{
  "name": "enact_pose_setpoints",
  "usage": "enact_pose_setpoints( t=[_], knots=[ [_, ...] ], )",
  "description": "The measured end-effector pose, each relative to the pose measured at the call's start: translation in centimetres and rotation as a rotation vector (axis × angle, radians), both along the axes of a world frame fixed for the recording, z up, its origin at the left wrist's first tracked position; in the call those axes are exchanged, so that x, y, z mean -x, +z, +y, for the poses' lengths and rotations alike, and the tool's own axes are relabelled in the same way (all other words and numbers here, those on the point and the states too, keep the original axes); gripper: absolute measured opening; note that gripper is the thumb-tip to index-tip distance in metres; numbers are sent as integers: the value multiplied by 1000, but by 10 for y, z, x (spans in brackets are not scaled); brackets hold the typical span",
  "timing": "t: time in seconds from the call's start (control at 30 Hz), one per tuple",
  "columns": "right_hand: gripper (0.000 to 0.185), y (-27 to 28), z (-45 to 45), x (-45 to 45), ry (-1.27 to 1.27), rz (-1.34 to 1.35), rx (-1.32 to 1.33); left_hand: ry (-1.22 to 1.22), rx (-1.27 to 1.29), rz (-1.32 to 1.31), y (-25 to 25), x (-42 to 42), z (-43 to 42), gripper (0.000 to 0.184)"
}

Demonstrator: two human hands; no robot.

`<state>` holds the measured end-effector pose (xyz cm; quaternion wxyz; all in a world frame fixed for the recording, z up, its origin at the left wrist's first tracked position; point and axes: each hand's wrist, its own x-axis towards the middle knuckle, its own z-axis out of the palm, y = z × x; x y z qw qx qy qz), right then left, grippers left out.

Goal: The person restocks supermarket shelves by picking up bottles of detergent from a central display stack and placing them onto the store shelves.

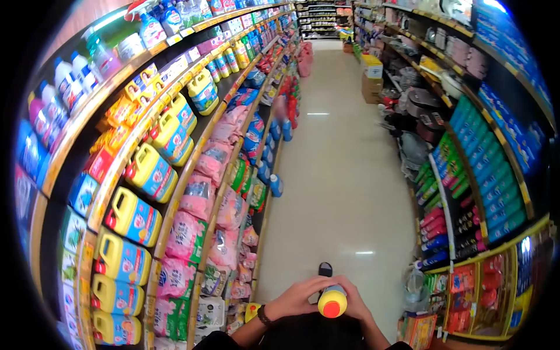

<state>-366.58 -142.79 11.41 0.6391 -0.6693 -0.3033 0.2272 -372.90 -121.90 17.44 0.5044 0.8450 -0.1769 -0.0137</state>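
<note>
Yellow bottle (pixel 333 298), your left hand (pixel 299 297) and right hand (pixel 353 294) around it, fingers seemingly clamped on it, floor (pixel 335 192) open ahead, shelf edges (pixel 442 204) flanking

The base of the bottle (pixel 332 301) is hidden by the left hand (pixel 298 296) and right hand (pixel 354 294). All but the front of one shoe (pixel 325 269) is covered. Both sleeves (pixel 212 342) are cut off by the bottom edge. Goods on the far shelves (pixel 324 24) are too small to be told apart.
</note>
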Motion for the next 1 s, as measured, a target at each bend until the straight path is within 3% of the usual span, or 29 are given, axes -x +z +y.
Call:
enact_pose_setpoints(
  t=[0.27, 0.4, 0.57, 0.67, 0.7, 0.73, 0.8, 0.87, 0.9, 0.93, 1.0],
  knots=[
    [58, 14, 111, -209, 94, 48, -5, 164, -6, -82, 16, -184, 92, 65],
    [70, 16, 167, -306, 175, -191, -2, 307, 76, -101, 30, -253, 136, 61],
    [80, 6, 251, -419, 112, -369, 115, 519, 538, -29, -26, -343, 201, 59],
    [73, 12, 306, -484, 79, -328, 103, 705, 572, -65, -62, -409, 251, 59],
    [66, 16, 324, -506, 69, -352, 78, 653, 534, -193, -55, -436, 275, 68],
    [64, 20, 341, -530, 99, -325, 66, 668, 809, -116, -45, -461, 289, 70],
    [62, 24, 372, -578, 152, -270, 25, 780, 552, -152, -22, -513, 329, 71],
    [60, 29, 398, -622, 198, -272, 49, 903, 389, -261, -32, -563, 371, 71],
    [60, 35, 411, -642, 213, -265, 53, 942, 462, -215, -18, -584, 386, 69],
    [60, 39, 426, -663, 224, -259, 49, 973, 346, -248, 3, -605, 401, 68],
    [59, 42, 455, -702, 226, -249, 23, 976, 505, -303, 19, -642, 427, 68]
  ],
)
